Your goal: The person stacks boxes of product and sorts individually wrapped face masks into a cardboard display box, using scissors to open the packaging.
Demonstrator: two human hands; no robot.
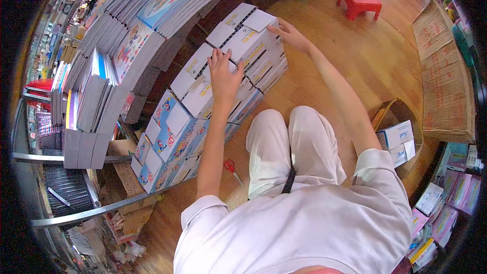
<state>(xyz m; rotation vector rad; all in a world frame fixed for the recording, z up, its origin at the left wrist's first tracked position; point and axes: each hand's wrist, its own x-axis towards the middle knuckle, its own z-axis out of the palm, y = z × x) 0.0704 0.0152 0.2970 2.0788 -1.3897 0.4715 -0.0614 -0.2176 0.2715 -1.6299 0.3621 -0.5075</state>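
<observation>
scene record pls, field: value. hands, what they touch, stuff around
left hand: open, flat on top of the stacked white cardboard boxes with yellow lettering
right hand: open, fingertips on the far edge of the same boxes
next stack: blue-and-white printed boxes, nearer the person
floor: red-handled scissors by the knee; red plastic stool farther off
right side: open brown carton holding more white boxes

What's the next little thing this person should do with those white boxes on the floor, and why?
Probably push the end stack of white boxes toward its neighbour with the right hand, which touches its outer edge. The left hand lies flat on the neighbouring stack, as if bracing it, and a dark gap seems to show between the two.
</observation>
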